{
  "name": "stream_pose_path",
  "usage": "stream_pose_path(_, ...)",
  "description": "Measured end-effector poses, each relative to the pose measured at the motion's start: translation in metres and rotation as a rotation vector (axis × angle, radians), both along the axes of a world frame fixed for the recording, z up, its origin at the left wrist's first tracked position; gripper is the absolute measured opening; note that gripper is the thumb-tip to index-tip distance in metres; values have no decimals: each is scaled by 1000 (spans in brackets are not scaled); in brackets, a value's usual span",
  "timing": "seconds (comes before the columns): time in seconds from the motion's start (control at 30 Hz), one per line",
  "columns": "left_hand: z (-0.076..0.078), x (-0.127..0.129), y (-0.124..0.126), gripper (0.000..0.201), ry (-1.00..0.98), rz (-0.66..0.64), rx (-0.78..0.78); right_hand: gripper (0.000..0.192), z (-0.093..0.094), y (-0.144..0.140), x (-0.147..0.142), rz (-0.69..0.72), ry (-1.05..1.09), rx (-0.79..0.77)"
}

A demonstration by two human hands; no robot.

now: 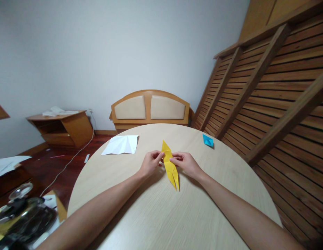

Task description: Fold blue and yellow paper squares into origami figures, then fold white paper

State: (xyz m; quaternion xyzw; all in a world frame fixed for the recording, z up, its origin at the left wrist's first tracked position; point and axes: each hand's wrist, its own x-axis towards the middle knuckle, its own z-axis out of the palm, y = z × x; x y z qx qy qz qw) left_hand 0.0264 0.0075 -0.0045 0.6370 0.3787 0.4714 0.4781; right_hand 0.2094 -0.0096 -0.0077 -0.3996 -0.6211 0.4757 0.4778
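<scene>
A folded yellow paper, long and pointed at both ends with a split lower tip, lies on the round light-wood table. My left hand pinches its left edge near the middle. My right hand pinches its right edge at the same height. Both hands rest low on the tabletop, facing each other across the paper.
A creased white sheet lies at the table's far left, and a small blue folded paper at the far right. Behind stand a wooden headboard and a side cabinet. A slatted wooden frame leans at right. A metal pot sits at lower left.
</scene>
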Motion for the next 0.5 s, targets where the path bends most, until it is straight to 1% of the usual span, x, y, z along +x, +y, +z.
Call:
stream_pose_path(0.1,0,1,-1,49,-5,-15,-56,36,1,1,2,-34,28,-20)
stream_pose_path(0.27,-5,3,-2,41,19,-116,-155,36,2,3,3,-99,72,2)
stream_pose_path(0.37,-7,5,-1,38,13,-133,-159,36,0,5,3,-106,80,10)
stream_pose_path(0.5,-9,6,1,39,-25,-126,-133,39,-4,7,4,-56,72,-47)
